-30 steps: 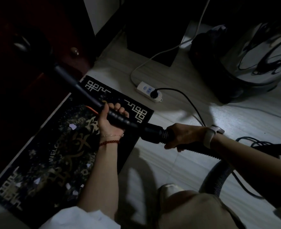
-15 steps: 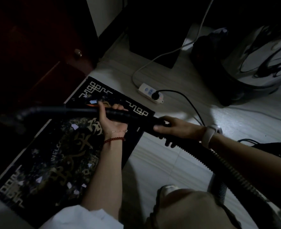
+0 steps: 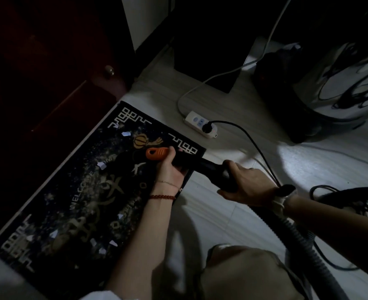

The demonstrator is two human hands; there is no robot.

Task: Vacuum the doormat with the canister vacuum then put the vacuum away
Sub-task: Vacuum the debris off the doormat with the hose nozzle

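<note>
A dark doormat (image 3: 74,191) with gold patterns and "WELCOME" lettering lies on the floor at left, with several small white paper scraps scattered on it. My left hand (image 3: 170,165) grips the black vacuum wand just behind an orange part (image 3: 157,153) at its front, over the mat's far right corner. My right hand (image 3: 243,185) holds the black handle end (image 3: 215,169) where the ribbed hose (image 3: 308,252) joins. The hose runs down to the lower right. The silver canister vacuum (image 3: 338,83) stands at the upper right.
A white power strip (image 3: 200,124) with a black plug and cord lies beyond the mat. A dark wooden door or cabinet (image 3: 48,61) borders the mat's left edge. Black cable loops (image 3: 351,198) lie at right. My knee (image 3: 243,276) is at the bottom.
The long wand that stretched out to the left is no longer seen there; only a short orange-tipped end shows past my left hand. My right hand has shifted right along the handle.
</note>
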